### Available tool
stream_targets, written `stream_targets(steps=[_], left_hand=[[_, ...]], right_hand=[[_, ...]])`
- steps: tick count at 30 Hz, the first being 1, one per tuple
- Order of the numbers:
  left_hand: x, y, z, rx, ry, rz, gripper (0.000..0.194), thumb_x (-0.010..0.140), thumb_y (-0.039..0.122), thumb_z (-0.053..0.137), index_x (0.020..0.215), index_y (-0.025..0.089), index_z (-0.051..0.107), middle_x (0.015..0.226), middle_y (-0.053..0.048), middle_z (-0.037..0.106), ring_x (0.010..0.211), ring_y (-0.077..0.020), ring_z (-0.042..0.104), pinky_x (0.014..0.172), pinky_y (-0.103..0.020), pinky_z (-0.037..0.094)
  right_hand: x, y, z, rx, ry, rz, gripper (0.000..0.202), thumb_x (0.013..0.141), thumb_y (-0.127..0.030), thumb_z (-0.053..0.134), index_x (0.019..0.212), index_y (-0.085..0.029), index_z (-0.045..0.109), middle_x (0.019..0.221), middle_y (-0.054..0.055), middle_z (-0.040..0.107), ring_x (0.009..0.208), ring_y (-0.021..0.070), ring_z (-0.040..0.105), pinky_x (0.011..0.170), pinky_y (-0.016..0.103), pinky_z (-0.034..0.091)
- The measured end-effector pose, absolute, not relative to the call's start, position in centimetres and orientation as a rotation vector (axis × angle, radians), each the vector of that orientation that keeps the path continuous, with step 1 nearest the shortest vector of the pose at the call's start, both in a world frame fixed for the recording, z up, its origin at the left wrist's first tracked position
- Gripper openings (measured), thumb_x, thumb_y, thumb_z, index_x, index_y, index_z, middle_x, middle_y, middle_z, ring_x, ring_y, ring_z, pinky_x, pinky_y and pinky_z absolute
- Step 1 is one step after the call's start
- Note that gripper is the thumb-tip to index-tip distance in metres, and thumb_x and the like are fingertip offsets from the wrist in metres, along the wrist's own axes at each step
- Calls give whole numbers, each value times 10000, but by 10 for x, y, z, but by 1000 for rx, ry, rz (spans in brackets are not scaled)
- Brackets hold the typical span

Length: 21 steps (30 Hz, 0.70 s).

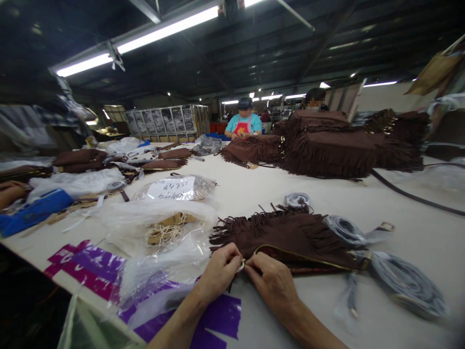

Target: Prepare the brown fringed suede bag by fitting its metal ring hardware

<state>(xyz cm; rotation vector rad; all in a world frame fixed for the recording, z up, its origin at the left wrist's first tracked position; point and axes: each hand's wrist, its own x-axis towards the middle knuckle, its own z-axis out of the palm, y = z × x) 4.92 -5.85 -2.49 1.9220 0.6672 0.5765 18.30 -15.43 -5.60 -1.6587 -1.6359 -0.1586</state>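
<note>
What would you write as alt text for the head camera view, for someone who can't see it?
Two bare hands, left hand and right hand, pinch a small metal ring at the corner of a brown fringed bag lying on a white table. Clear plastic bags and purple sheets lie to the left; stacked fringed bags and two seated workers are beyond.

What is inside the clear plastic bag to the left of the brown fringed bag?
Through the plastic bag tan tags with pale strings show. How many there are, and whatever lies beneath them, is hidden by the wrinkled film. The fringed bag lies beside it.
</note>
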Motion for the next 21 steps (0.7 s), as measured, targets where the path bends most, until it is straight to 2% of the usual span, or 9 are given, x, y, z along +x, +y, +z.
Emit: stream_targets(steps=[7,13,21], left_hand=[[49,-60,-21,2097,691,720,128,714,118,479,671,164,590,742,-16,573,759,-149,528,712,-246,379],[51,-60,-20,2153,640,782,178,773,147,520,595,158,516,703,-16,538,711,-139,507,667,-248,353],[53,-57,-22,2187,625,797,164,765,93,501,619,153,547,693,-13,558,692,-129,512,655,-239,354]], right_hand=[[182,-152,-61,-1610,-1634,-219,273,951,-205,436,719,-191,579,697,9,601,628,155,594,599,262,364],[182,-150,-63,-1600,-1643,-223,234,919,-164,463,716,-187,575,699,7,593,618,154,584,594,264,361],[181,-150,-63,-1604,-1627,-216,163,857,-110,537,721,-183,590,707,8,600,636,159,590,610,259,369]])
